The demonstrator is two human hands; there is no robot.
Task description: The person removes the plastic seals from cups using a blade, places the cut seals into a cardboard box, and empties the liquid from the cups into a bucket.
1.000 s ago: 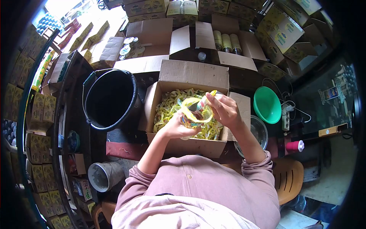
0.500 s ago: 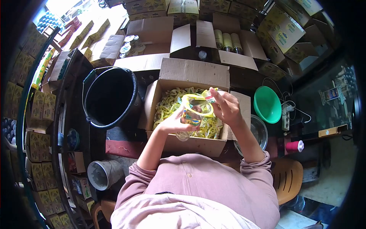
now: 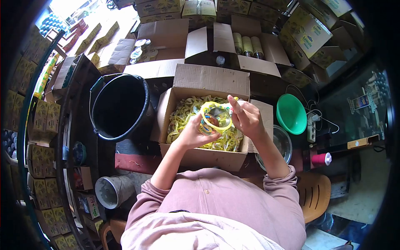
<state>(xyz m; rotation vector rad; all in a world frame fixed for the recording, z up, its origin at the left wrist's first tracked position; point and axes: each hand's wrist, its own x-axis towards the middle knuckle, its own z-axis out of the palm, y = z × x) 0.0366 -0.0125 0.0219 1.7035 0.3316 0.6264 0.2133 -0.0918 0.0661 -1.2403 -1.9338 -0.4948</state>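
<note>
A clear plastic jar (image 3: 225, 121) with a yellow rim and a colourful printed label is tilted in my left hand (image 3: 192, 132), its round mouth turned towards the right. My left fingers and thumb wrap round its side. My right hand (image 3: 249, 120) is closed at the rim's right side, with a small yellow plastic strip (image 3: 236, 98) showing at its fingertips; the fingers partly hide the strip. Beneath both hands stands an open cardboard box (image 3: 200, 157), full of crumpled yellow plastic strips (image 3: 183, 118).
To the left stands a black bucket (image 3: 143, 121), with a grey pail (image 3: 109, 192) lower down. A green bowl (image 3: 291, 113), a clear bowl (image 3: 284, 143) and a pink thread spool (image 3: 320, 160) are on the right. Behind are open cartons, one holding yellow rolls (image 3: 247, 45).
My left hand has turned the jar, so its mouth faces more to the right and its base no longer shows below the hand. My right hand stays at the rim with its fingers shifted slightly.
</note>
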